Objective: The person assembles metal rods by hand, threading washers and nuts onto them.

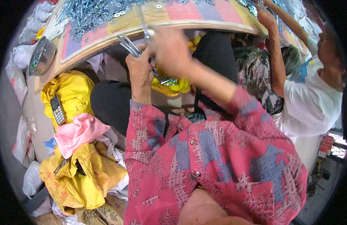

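Observation:
My left hand (pixel 139 73) is closed around several long metal bolts (pixel 130 46), which stick out up and to the left, just past the table's near edge. Right beside it is my right hand (pixel 171 50), smeared by motion, so its fingers cannot be made out. A blurred thin rod (pixel 144 22) rises by the two hands, over the table edge; which hand has it is unclear. Below the hands, between my knees, a yellow bag (pixel 171 89) lies open with metal pieces in it. On the table ahead spreads a heap of washers and bolts (pixel 100 14).
A striped mat (pixel 184 12) covers the table. At its left corner stands a metal bowl (pixel 42 56). Left of me are a yellow bundle (pixel 74 90) with a keypad phone (pixel 58 109), a pink cloth (pixel 79 133) and a yellow sack (pixel 83 180). A co-worker (pixel 312 101) works at right.

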### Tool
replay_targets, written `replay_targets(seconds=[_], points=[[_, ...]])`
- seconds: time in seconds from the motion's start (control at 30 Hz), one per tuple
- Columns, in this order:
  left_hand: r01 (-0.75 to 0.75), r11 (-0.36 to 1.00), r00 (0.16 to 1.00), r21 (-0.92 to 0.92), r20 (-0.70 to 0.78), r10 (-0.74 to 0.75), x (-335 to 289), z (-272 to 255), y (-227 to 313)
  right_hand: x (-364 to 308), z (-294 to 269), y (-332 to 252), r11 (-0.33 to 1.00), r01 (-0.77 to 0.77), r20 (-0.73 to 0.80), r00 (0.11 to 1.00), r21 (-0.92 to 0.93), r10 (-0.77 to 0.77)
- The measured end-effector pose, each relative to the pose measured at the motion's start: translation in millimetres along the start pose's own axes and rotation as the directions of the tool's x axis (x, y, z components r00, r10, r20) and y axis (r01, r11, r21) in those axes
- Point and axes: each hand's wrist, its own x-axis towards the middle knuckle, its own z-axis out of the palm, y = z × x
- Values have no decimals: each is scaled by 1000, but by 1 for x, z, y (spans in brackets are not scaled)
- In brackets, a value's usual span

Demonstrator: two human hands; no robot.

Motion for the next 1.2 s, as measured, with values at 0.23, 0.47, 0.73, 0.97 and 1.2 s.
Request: replay_targets(seconds=[0.23,0.47,0.73,0.97,1.2], points=[[-52,980,998,194,51,43,-14,-16,-19,-25,-19,-6,925,309,-312,921,221,-233],[-173,478,945,861,282,-166,7,-50,-47,-43,-19,66,937,-183,-45,978,298,205],[196,781,777,593,392,-493,-2,-1,-27,-55,-1,76,350,-587,509,809,730,295],[388,902,751,188,504,-428,-8,18,-31,-28,-30,89,233,-543,375,775,807,508],[420,890,753,175,480,-450,-6,30,-30,-12,-54,130,345,-599,398,768,722,502]])
